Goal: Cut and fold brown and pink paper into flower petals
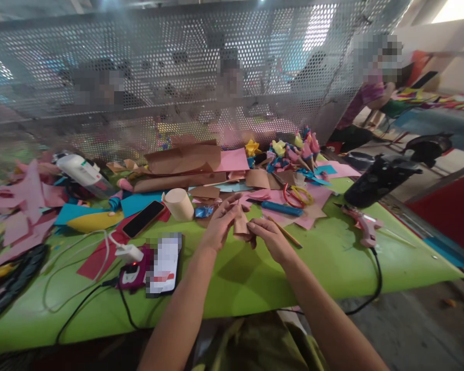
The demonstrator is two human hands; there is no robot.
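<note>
Bare forearms (187, 296) reach forward — left hand (221, 225) and right hand (269, 236), fingers curled, pinch brown paper (241, 225) between them.

Left grip (219, 225) beside right grip (269, 237), both curled

Above the green table (255, 288), the left hand (219, 226) and the right hand (269, 236) were holding together one small brown paper (240, 222), while the pink glue gun (367, 229) was lying farther to the right side
</note>
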